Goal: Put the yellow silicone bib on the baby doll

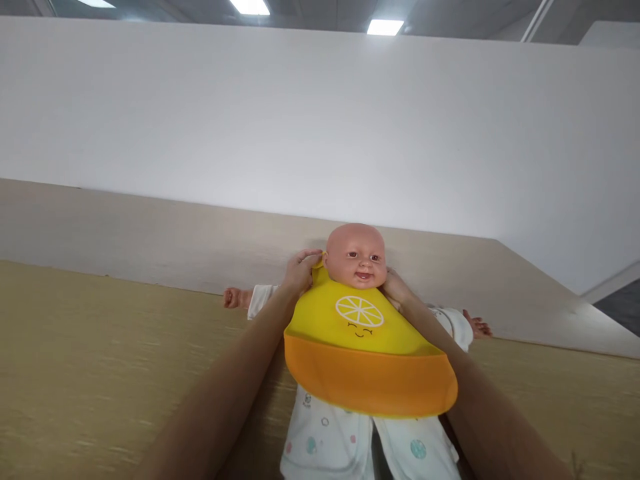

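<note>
A baby doll (356,248) in white patterned clothes (325,437) faces me with its arms spread out. Over its chest lies a yellow bib (320,313) with an orange catch pocket (370,380) and a citrus slice with a smiling face printed on it. My left hand (301,270) is closed on the bib's neck strap, left of the doll's head. On the other side, my right hand (397,288) reaches in beside the doll's neck. Its fingertips are hidden behind the head and the bib, so its grip does not show.
The doll rests on a wooden surface with a yellowish front part (125,373) and a paler strip (150,227) behind it. A white panel (250,127) rises at the back. At the right, the panel's angled edge borders a dark gap (623,308).
</note>
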`<state>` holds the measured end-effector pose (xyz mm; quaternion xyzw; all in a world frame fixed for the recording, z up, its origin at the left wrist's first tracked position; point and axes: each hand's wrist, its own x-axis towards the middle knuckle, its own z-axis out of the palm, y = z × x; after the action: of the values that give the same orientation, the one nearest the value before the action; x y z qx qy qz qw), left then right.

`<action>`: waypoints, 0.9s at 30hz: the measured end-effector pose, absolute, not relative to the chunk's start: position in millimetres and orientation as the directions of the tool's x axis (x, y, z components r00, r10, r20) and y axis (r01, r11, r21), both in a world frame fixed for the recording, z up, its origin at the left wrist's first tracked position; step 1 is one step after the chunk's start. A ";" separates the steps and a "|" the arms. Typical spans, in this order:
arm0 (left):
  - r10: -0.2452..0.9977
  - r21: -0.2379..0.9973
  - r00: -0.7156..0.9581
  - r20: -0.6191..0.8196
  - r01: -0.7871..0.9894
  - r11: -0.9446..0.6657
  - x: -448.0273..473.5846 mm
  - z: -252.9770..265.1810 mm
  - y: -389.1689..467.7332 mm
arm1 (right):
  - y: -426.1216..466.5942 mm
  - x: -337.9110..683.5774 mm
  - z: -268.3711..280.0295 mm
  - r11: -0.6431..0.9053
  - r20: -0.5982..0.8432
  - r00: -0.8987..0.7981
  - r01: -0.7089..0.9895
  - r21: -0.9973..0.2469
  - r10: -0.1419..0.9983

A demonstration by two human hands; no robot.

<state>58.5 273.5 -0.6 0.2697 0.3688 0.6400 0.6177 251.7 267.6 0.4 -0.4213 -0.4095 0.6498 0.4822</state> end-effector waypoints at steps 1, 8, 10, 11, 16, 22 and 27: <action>0.990 0.813 -0.089 -0.107 -0.581 0.036 58.6 -0.9 273.3 | 267.8 251.7 -0.2 -0.205 -0.156 -0.186 -0.285 -0.936 0.970; 0.994 0.825 -0.065 -0.093 -0.564 0.040 58.3 -5.6 274.8 | 272.6 254.4 -5.9 -0.228 -0.164 -0.221 -0.301 -0.926 0.961; 0.995 0.821 -0.054 -0.087 -0.569 0.041 58.3 -7.5 276.3 | 273.6 255.3 -7.2 -0.240 -0.177 -0.224 -0.300 -0.923 0.958; 0.995 0.823 -0.056 -0.087 -0.567 0.041 58.2 -8.7 277.3 | 273.9 255.5 -7.5 -0.241 -0.178 -0.220 -0.302 -0.922 0.959; 0.992 0.868 -0.084 -0.095 -0.496 0.041 56.9 -13.7 281.6 | 271.9 254.7 -6.5 -0.191 -0.135 -0.195 -0.302 -0.934 0.971; 0.987 0.917 -0.100 -0.130 -0.390 0.081 56.5 -10.0 277.1 | 268.1 252.9 -1.6 -0.166 -0.120 -0.174 -0.281 -0.945 0.977; 0.990 0.897 -0.076 -0.123 -0.435 0.078 58.3 -8.2 278.2 | 267.0 252.6 -1.2 -0.184 -0.134 -0.181 -0.293 -0.938 0.974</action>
<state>58.3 278.2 -8.2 0.3248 0.4270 0.5962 0.5973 252.6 267.0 -1.2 -0.4134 -0.4118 0.6490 0.4882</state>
